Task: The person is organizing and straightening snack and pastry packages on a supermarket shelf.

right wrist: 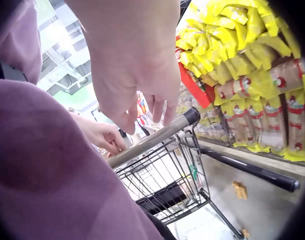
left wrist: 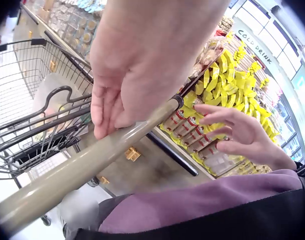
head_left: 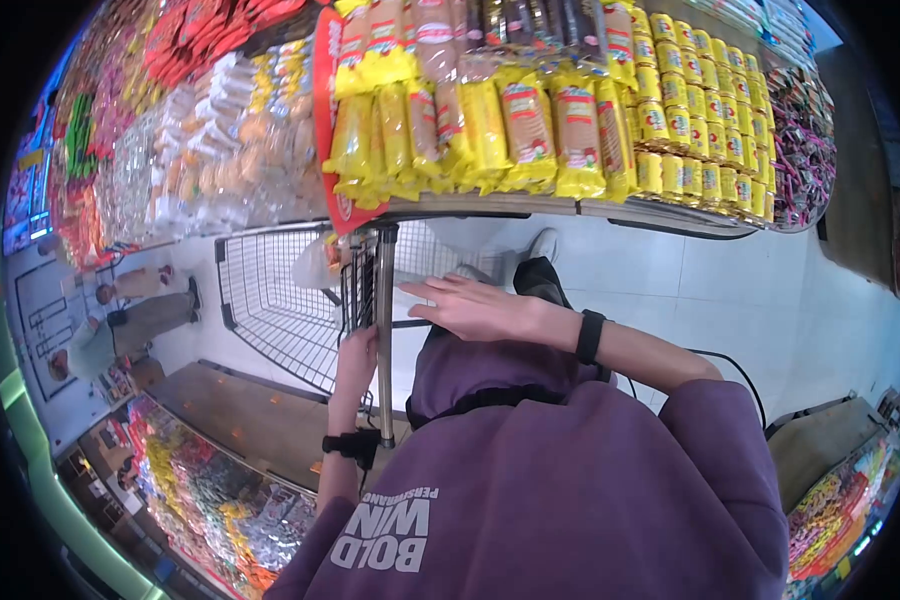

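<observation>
On the cart handle (left wrist: 87, 161), the left hand (left wrist: 130, 85) rests.

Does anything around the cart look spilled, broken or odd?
I see nothing spilled or damaged. The yellow packets sit in rows and piles, and the left hand is at the cart handle, with the right hand nearby. The background people appear tipped sideways, probably just camera distortion.
</observation>
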A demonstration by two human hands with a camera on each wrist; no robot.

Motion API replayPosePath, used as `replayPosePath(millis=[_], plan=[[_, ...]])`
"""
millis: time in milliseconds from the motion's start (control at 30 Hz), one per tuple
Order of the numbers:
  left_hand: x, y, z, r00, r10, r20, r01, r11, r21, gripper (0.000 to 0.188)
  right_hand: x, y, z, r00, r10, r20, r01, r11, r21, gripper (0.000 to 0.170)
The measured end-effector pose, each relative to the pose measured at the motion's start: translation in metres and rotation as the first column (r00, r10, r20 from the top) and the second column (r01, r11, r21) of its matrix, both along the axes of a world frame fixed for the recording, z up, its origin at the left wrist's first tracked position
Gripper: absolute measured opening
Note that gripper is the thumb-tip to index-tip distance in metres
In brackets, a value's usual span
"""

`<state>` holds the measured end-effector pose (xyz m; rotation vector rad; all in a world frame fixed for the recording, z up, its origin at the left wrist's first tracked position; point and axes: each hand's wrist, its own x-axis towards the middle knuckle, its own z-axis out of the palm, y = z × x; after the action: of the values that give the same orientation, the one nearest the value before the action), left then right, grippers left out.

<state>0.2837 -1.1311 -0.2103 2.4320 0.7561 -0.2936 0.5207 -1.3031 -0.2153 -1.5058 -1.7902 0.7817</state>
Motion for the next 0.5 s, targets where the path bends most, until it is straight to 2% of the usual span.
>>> replayPosePath(millis=[100,133,167,200,300,367,400,433,500], plan=[[0.007,0.013,0.004,0.998,-0.058,0.009,0.058,0.997,-0.04,0.016,-0.027,0.032,-0.003,1.0,0.02,0.016,-0.02,0.999,0.033,0.043],[0.0,0.022,-0.008,0.992,-0.06,0.115,0.065,0.997,-0.048,0.017,-0.037,0.042,-0.006,0.999,0.032,0.035,-0.033,0.999,0.037,0.042],[0.003,0.026,-0.005,0.995,0.002,0.104,0.01,0.994,-0.113,0.014,-0.05,0.053,-0.014,0.999,-0.022,0.044,0.016,0.99,0.138,0.034],[0.006,0.033,-0.001,0.993,0.065,0.093,-0.048,0.983,-0.177,0.012,-0.06,0.059,-0.023,0.997,0.0,0.082,-0.011,0.992,0.128,0.031],[-0.002,0.064,-0.014,0.948,0.177,0.263,-0.169,0.984,-0.054,0.019,-0.076,0.084,-0.03,0.982,0.037,0.184,-0.056,0.993,0.099,0.022],[-0.009,0.094,-0.033,0.896,0.163,0.412,-0.194,0.98,0.035,0.025,-0.08,0.097,-0.038,0.975,0.016,0.22,-0.034,0.997,0.076,0.015],[-0.021,0.116,-0.059,0.881,0.142,0.451,-0.187,0.981,0.056,0.029,-0.085,0.103,-0.044,0.972,0.004,0.233,-0.019,0.998,0.063,0.013],[-0.022,0.128,-0.065,0.893,0.253,0.373,-0.275,0.961,0.007,0.027,-0.088,0.11,-0.052,0.974,-0.107,0.199,0.063,0.974,0.216,0.009],[-0.021,0.16,-0.096,0.828,0.42,0.371,-0.399,0.907,-0.135,0.021,-0.098,0.12,-0.05,0.936,-0.181,0.302,0.158,0.982,0.1,0.01]])
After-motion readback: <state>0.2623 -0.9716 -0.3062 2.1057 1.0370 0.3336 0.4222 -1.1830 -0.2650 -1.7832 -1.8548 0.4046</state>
